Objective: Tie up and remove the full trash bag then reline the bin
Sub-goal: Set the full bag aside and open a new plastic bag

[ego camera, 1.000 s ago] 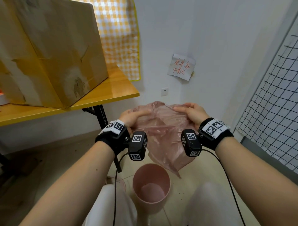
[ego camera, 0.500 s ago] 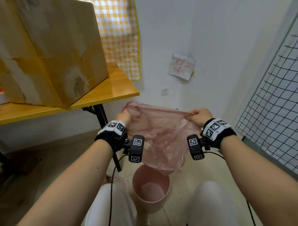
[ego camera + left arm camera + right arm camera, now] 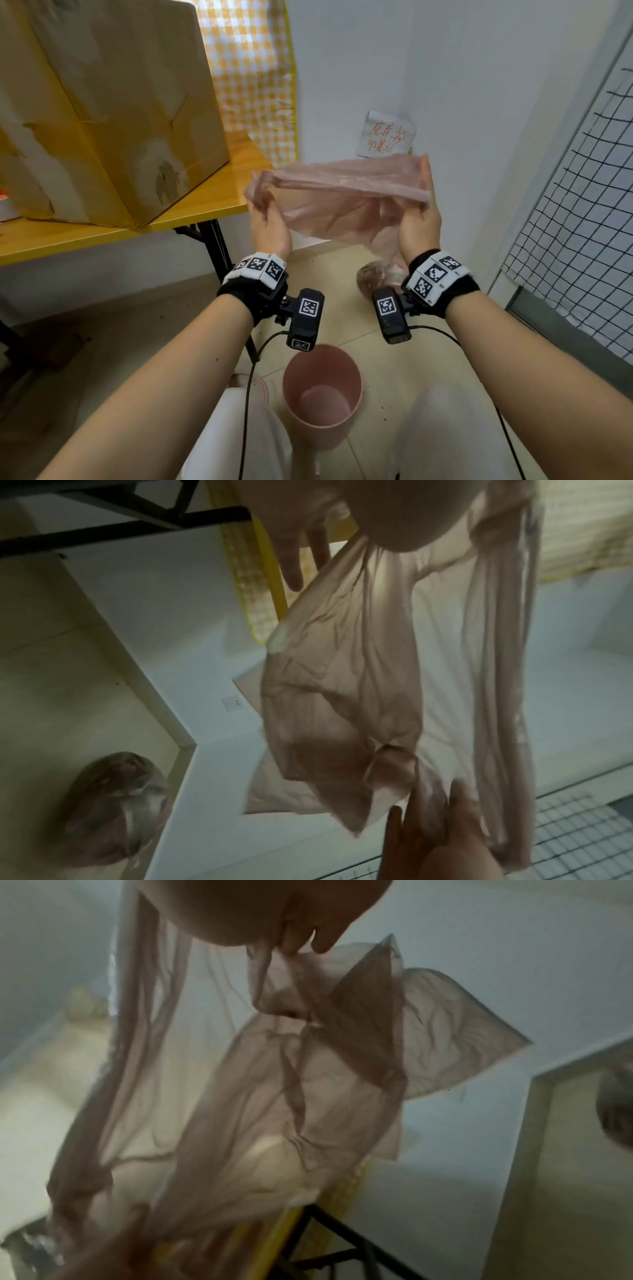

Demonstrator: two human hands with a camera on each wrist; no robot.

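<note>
A thin pink see-through bag (image 3: 342, 205) is stretched between my two raised hands, its mouth pulled wide. My left hand (image 3: 265, 219) holds the left end of the rim. In the left wrist view the film runs between its straight fingers (image 3: 291, 555) and the thumb base. My right hand (image 3: 419, 219) stands upright at the right end. Thumb and a finger pinch a fold of the bag (image 3: 325, 1083) in the right wrist view. The pink bin (image 3: 322, 387) stands unlined on the floor between my knees. A full, tied bag (image 3: 371, 277) lies on the floor by the wall.
A wooden table (image 3: 205, 205) with a large cardboard box (image 3: 102, 102) is at the left, its black leg (image 3: 219, 253) close to my left wrist. A wire grid panel (image 3: 582, 222) lines the right side. White wall with a paper note (image 3: 385, 138) is straight ahead.
Both hands have risen and turned upright, moving apart. The bag's mouth is now stretched wide and its bottom has lifted away from the bin. The tied bag on the floor has come into view.
</note>
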